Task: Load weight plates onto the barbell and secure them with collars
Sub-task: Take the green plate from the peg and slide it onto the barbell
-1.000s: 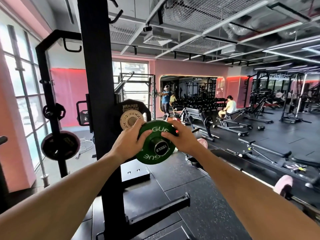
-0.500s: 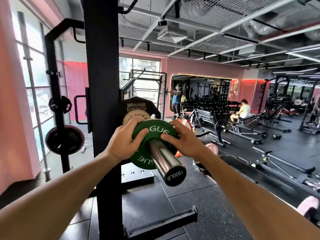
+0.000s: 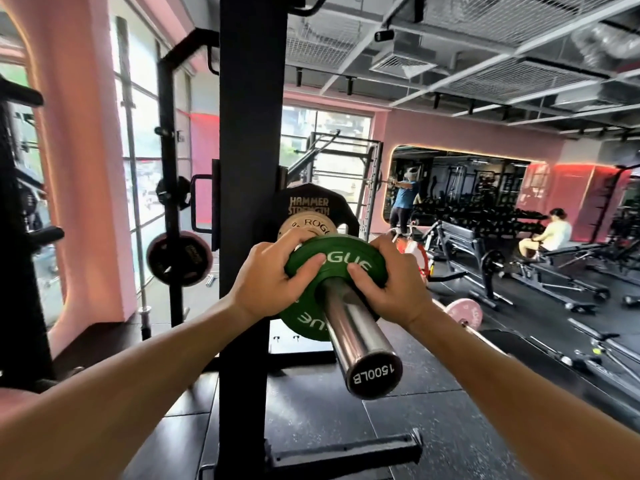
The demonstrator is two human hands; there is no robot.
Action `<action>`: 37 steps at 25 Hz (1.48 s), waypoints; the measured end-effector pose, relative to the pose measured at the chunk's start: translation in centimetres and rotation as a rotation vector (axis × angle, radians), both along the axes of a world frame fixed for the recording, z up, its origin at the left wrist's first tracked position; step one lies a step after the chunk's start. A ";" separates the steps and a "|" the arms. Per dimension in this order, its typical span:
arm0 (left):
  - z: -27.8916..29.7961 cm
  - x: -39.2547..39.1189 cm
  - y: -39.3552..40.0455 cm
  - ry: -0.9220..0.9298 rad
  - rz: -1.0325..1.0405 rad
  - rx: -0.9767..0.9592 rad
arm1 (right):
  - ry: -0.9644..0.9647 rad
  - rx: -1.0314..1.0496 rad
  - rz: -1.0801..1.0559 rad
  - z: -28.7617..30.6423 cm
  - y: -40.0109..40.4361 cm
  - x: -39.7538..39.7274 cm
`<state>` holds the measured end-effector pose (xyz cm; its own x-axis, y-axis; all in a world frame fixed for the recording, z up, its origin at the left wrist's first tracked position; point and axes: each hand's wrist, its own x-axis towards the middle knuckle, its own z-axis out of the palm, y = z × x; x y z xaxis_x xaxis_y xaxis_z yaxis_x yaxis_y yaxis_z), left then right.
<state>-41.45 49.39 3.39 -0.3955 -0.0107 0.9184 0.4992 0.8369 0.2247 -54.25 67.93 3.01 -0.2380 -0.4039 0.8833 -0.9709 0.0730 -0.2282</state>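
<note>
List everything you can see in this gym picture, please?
Green plate: one, green, on the barbell sleeve.
Barbell sleeve: one, chrome, pointing toward the camera.
White plate: one, white, behind the green plate.
Black plate: one, black, behind the white plate.
Rack upright: one, black, centre.
Stored plate: one, black, rear post, left.
Left hand: gripping the green plate's left edge.
Right hand: gripping its right edge.

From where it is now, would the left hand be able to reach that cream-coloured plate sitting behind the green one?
Probably yes. The left hand grips the round green weight plate's upper left edge, and the cream-coloured round plate lies just above and beyond its fingers with nothing between them. It would have to let go of the green plate first.
</note>
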 end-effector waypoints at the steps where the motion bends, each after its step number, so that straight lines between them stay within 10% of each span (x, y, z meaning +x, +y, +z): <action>1: 0.0 0.1 0.1 0.007 0.006 -0.003 | 0.007 0.002 0.004 0.1 0.0 0.0; 13: -0.5 -0.9 -0.4 -0.106 0.230 0.108 | -0.104 0.121 0.071 1.0 -1.5 -1.7; 22: -1.1 -6.5 -4.3 -0.197 0.343 0.216 | 0.014 0.251 -0.354 0.9 -5.5 -5.7; 30: 0.0 -11.9 -8.8 -0.522 0.492 0.319 | -0.448 0.344 -0.220 1.7 -11.8 -11.1; 37: -0.3 -14.5 -10.4 -0.452 0.470 0.362 | -0.445 0.239 -0.215 0.9 -13.8 -14.0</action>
<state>-56.00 39.02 3.11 -0.6131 -0.5425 0.5743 -0.0997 0.7743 0.6250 -68.22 54.13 3.88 -0.6669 -0.4817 0.5685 -0.7420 0.3594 -0.5659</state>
